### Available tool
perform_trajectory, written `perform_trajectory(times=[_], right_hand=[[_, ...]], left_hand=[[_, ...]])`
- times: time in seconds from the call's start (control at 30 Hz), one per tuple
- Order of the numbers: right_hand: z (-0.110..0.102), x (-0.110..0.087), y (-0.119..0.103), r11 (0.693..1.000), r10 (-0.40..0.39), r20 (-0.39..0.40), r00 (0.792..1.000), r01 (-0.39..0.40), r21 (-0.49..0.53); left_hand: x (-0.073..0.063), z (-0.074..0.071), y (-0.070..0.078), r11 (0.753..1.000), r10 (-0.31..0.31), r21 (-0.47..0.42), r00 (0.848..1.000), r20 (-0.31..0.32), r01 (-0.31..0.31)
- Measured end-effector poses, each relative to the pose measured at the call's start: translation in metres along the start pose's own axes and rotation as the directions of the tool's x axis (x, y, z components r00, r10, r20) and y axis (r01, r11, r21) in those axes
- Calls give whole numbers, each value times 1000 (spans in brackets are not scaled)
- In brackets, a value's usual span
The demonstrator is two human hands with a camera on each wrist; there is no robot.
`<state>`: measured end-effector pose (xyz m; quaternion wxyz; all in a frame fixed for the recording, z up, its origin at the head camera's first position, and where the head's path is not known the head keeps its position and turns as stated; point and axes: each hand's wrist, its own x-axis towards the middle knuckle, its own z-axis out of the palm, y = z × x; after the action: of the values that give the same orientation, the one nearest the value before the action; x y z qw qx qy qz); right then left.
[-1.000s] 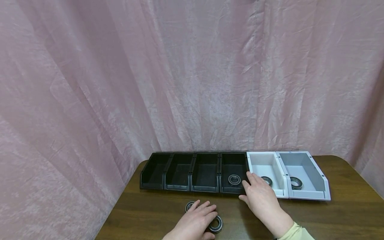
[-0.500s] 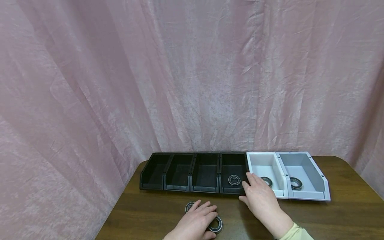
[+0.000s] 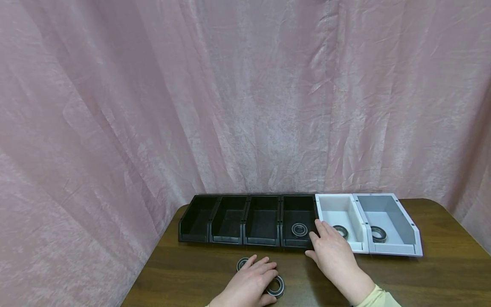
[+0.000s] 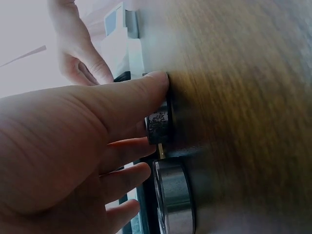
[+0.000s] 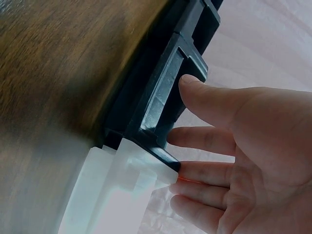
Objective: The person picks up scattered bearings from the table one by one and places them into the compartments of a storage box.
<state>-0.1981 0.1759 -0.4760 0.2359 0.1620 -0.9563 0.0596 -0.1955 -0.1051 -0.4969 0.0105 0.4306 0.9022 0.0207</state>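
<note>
In the head view my left hand [image 3: 249, 281] rests low over two ball bearings on the table. Its thumb and index finger bracket the nearer bearing [image 3: 281, 286], the other fingers spread out. The second bearing [image 3: 241, 263] lies partly hidden beneath those fingers. The left wrist view shows the thumb on the rim of the held bearing [image 4: 158, 126] and the other bearing [image 4: 176, 200] beside it. My right hand [image 3: 335, 251], fingers extended, reaches over the side between a black bin [image 3: 291, 245] and a white bin [image 3: 358, 247]. Nothing shows in its grasp.
Three more black bins [image 3: 226, 239] continue the row to the left; a grey bin [image 3: 414, 249] ends it at right. Single bearings lie in the black bin [image 3: 299, 230], white bin and grey bin. A pink curtain [image 3: 245, 106] hangs behind the wooden table [image 3: 172, 277].
</note>
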Motion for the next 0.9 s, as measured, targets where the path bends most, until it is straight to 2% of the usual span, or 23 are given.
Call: perform_trajectory(times=[0.37, 0.53, 0.9], right_hand=[[1, -1, 0, 1000, 1, -3, 1000, -1, 3], [1, -1, -1, 1000, -2, -7, 1000, 2, -1], [-1, 0, -2, 1000, 10, 23, 1000, -10, 10]], left_hand=[[2, 0, 1, 999, -23, -27, 999, 33, 24], [1, 0, 2, 1000, -12, -9, 1000, 8, 12], [4, 1, 2, 1000, -22, -19, 1000, 18, 23]])
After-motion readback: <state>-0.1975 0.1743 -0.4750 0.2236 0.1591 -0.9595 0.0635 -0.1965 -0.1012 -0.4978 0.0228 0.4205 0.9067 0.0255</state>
